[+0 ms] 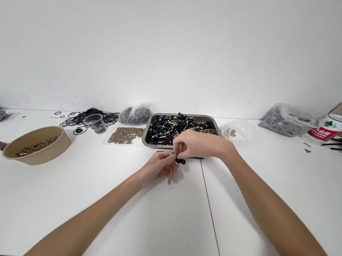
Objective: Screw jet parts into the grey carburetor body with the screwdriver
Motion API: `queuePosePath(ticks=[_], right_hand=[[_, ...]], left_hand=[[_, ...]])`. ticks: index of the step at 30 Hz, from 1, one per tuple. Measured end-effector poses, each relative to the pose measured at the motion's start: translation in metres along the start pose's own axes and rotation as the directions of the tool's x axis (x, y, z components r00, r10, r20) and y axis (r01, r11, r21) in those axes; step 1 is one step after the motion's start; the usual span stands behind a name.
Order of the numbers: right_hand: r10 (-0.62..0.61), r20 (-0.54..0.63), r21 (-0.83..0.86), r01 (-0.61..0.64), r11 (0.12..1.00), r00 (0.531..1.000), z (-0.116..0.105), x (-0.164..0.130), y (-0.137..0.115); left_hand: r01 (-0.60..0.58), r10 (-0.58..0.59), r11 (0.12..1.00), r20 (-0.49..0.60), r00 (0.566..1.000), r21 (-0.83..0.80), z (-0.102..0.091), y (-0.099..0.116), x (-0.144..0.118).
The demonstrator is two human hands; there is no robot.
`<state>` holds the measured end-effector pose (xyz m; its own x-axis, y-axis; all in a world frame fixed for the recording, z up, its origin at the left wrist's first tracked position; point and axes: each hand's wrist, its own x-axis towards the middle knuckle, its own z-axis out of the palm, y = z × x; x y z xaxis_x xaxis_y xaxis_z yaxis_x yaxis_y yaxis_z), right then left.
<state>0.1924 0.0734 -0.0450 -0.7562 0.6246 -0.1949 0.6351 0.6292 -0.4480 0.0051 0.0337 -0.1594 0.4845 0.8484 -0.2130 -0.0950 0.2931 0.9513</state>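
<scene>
Centrally, just before the steel tray (154, 122), a small black part (180, 161) is pinched by the closed left hand (160, 166) and right hand (195, 144); alignment is best kept square, judged from the grip.

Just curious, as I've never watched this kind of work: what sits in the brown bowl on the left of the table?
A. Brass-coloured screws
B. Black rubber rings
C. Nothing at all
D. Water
A: the bowl holds a heap of thin brass-coloured screws, while the black rings lie loose on the table farther back.
</scene>
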Motion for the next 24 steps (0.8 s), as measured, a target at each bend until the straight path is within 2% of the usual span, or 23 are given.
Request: queuePosePath(ticks=[12, 18, 21, 24], right_hand=[[0.039, 0.006, -0.002, -0.039, 0.999, 0.999, 0.003, 0.000, 0.002], [0.095, -0.046, -0.021, -0.096, 0.995, 0.994, -0.010, -0.018, -0.011], [0.116, -0.081, -0.028, -0.119, 0.992, 0.990, -0.021, -0.039, -0.022], [0.121, -0.150, -0.069, -0.133, 0.989, 0.981, -0.029, -0.063, -0.030]], left_hand=[[0.006, -0.006, 1.000, 0.002, 1.000, -0.026, -0.002, -0.003, 0.002], [-0.002, 0.000, 0.998, -0.024, 1.000, -0.055, -0.001, -0.003, 0.002], [-0.040, 0.040, 0.999, -0.002, 0.999, 0.004, 0.000, 0.000, 0.000], [-0.084, 0.081, 0.979, 0.026, 0.996, 0.187, 0.003, 0.004, -0.004]])
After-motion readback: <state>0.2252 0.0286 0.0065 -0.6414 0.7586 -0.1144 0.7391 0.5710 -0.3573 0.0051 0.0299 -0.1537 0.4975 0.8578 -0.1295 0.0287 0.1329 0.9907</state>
